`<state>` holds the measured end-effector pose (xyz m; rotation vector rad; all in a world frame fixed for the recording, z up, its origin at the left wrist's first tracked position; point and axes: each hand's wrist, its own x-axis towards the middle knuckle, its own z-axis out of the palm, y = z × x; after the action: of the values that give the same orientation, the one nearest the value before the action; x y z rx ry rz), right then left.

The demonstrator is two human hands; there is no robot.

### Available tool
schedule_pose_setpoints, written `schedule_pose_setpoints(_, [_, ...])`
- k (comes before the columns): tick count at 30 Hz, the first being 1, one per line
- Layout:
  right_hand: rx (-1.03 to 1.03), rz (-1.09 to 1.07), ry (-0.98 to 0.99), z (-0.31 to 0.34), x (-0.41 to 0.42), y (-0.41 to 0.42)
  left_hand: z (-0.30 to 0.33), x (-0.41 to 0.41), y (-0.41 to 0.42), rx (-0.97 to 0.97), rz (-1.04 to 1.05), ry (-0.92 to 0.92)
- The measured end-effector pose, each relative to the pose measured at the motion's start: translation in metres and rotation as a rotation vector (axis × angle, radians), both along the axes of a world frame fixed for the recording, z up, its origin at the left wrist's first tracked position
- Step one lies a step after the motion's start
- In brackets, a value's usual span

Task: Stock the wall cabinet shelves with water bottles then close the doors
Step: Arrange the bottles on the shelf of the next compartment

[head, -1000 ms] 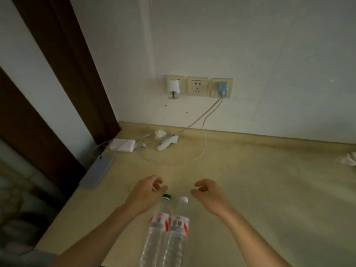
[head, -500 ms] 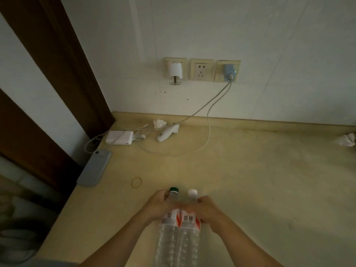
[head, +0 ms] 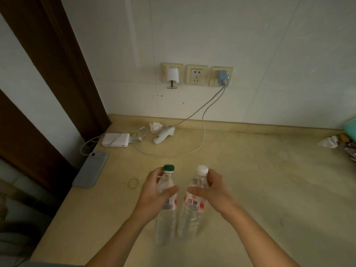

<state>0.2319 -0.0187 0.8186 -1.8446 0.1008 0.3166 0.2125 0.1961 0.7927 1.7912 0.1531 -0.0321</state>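
Two clear water bottles with red-and-white labels are above the beige counter (head: 250,189), side by side with a gap between them. My left hand (head: 154,191) grips the upper part of the green-capped bottle (head: 166,218). My right hand (head: 212,189) grips the white-capped bottle (head: 190,214) near its shoulder. Whether the bottles' bases still touch the counter I cannot tell. No wall cabinet is in view.
A grey phone (head: 89,170) and a rubber band (head: 133,183) lie left of the bottles. Further back are a white charger (head: 115,139), a white handheld device (head: 163,134), cables and wall sockets (head: 196,75). Crumpled tissue (head: 328,141) and a teal object (head: 350,128) sit at the right edge.
My hands went from hovering beside the bottles to gripping them, one each. The bottles, first pressed together, now stand apart and sit higher in view.
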Motion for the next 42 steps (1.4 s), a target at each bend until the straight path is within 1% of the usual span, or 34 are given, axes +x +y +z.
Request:
schedule_pose_setpoints(3, [-0.165, -0.002, -0.18, 0.012, -0.003, -0.001, 0.01, -0.001, -0.004, 0.064, 0.029, -0.146])
schedule_pose_setpoints(6, [-0.204, -0.072, -0.295, 0.01, -0.007, -0.001, 0.009, -0.005, -0.006, 0.203, 0.066, -0.307])
schedule_pose_setpoints(10, [-0.251, -0.102, -0.37, 0.0, -0.016, -0.005, 0.005, -0.01, -0.006, 0.252, 0.064, -0.364])
schedule_pose_setpoints(13, [-0.257, -0.06, -0.406, -0.007, -0.024, -0.006, 0.004, -0.014, -0.007, 0.295, 0.037, -0.381])
schedule_pose_setpoints(15, [-0.248, -0.03, -0.413, -0.01, -0.028, -0.006, 0.002, -0.018, -0.009, 0.29, 0.039, -0.357])
schedule_pose_setpoints(17, [-0.238, -0.046, -0.391, -0.012, -0.03, -0.009, 0.003, -0.021, -0.009, 0.266, 0.056, -0.323])
schedule_pose_setpoints(19, [-0.226, -0.046, -0.329, -0.018, -0.032, -0.013, 0.002, -0.023, -0.007, 0.263, 0.05, -0.288])
schedule_pose_setpoints(22, [-0.126, -0.044, -0.21, -0.039, -0.035, -0.02, -0.001, -0.024, -0.002, 0.222, 0.029, -0.234])
schedule_pose_setpoints(26, [-0.07, -0.052, -0.092, -0.071, -0.037, -0.024, -0.015, -0.028, -0.005, 0.144, 0.037, -0.09])
schedule_pose_setpoints(32, [0.019, -0.131, -0.076, -0.084, -0.027, -0.018, -0.03, -0.032, -0.008, -0.036, 0.12, 0.044])
schedule_pose_setpoints(34, [0.055, -0.172, -0.084, -0.079, -0.026, -0.021, -0.025, -0.026, -0.01, -0.07, 0.123, 0.045])
schedule_pose_setpoints(37, [0.111, -0.242, -0.13, -0.05, -0.022, -0.027, -0.004, -0.012, -0.016, -0.09, 0.09, 0.012])
schedule_pose_setpoints(39, [0.147, -0.267, -0.195, -0.016, -0.016, -0.032, 0.024, 0.002, -0.026, -0.087, 0.062, -0.051])
schedule_pose_setpoints(42, [0.181, -0.297, -0.322, 0.045, -0.003, -0.045, 0.08, 0.026, -0.047, -0.078, 0.007, -0.192])
